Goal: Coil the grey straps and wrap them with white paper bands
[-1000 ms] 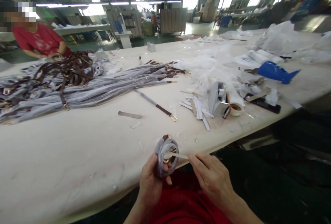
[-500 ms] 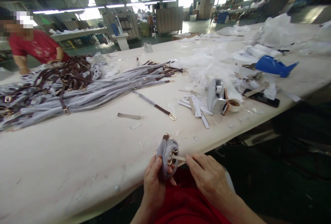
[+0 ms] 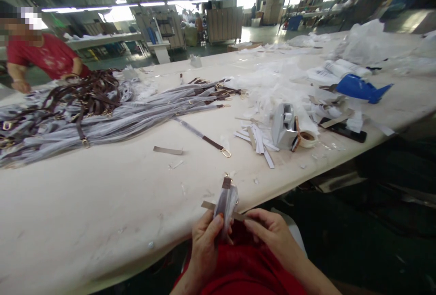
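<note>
My left hand (image 3: 206, 233) is closed round a coiled strap (image 3: 226, 204), wrapped in pale translucent film with a brown end and gold-coloured hardware at its top. A narrow grey-brown paper strip (image 3: 240, 216) passes through the coil, and its far end sticks out on the left side. My right hand (image 3: 269, 229) pinches the strip's right end between thumb and fingers. Both hands are at the table's front edge, above a red garment. Beyond them a single strap with a brown end and gold clasp (image 3: 225, 152) lies on the table.
Many wrapped straps (image 3: 143, 117) are heaped at the left, where a co-worker in a red top (image 3: 51, 56) stands. At the right are paper strips (image 3: 260, 140), a tape dispenser (image 3: 284, 127), a tape roll (image 3: 307, 139), a phone (image 3: 344, 130) and a blue tool (image 3: 363, 88).
The coil has turned from showing its open side to showing its edge. The paper strip has gone through it and now pokes out on the left. The co-worker's arm has shifted.
</note>
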A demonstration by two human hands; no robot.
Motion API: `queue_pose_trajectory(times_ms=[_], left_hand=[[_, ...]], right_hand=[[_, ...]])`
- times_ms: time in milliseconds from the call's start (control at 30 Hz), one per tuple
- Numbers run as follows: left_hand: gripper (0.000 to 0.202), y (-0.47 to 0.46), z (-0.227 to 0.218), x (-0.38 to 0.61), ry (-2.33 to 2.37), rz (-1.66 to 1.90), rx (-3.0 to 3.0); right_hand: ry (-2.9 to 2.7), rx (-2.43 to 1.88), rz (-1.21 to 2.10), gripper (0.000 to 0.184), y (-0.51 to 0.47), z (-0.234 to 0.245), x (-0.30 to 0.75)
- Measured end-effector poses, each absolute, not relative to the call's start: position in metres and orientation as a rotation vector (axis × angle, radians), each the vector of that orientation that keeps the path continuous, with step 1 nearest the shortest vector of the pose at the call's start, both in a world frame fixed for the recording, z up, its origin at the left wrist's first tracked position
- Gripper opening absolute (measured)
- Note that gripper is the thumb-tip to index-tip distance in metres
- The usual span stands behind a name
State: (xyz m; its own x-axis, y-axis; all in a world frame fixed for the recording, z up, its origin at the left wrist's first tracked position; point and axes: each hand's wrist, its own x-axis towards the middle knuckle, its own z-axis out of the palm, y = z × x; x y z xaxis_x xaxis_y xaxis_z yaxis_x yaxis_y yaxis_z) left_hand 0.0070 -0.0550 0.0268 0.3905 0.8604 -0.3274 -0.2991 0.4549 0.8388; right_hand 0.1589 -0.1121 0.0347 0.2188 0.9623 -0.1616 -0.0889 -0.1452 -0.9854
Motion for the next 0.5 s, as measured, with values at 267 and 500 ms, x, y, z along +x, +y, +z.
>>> queue_pose_trajectory(times_ms=[267,500], left_hand=[[0.054,-0.065,0.015,0.003,0.829,0.769,0.997],[0.048,-0.059,0.023,-0.004,0.882,0.731,1.165]], right_hand=[[-0.497,-1.086,1.542,0.017,-0.108,0.041,0.145],[-0.261,-0.893,1.698,0.018,-0.113,0.047,0.139]])
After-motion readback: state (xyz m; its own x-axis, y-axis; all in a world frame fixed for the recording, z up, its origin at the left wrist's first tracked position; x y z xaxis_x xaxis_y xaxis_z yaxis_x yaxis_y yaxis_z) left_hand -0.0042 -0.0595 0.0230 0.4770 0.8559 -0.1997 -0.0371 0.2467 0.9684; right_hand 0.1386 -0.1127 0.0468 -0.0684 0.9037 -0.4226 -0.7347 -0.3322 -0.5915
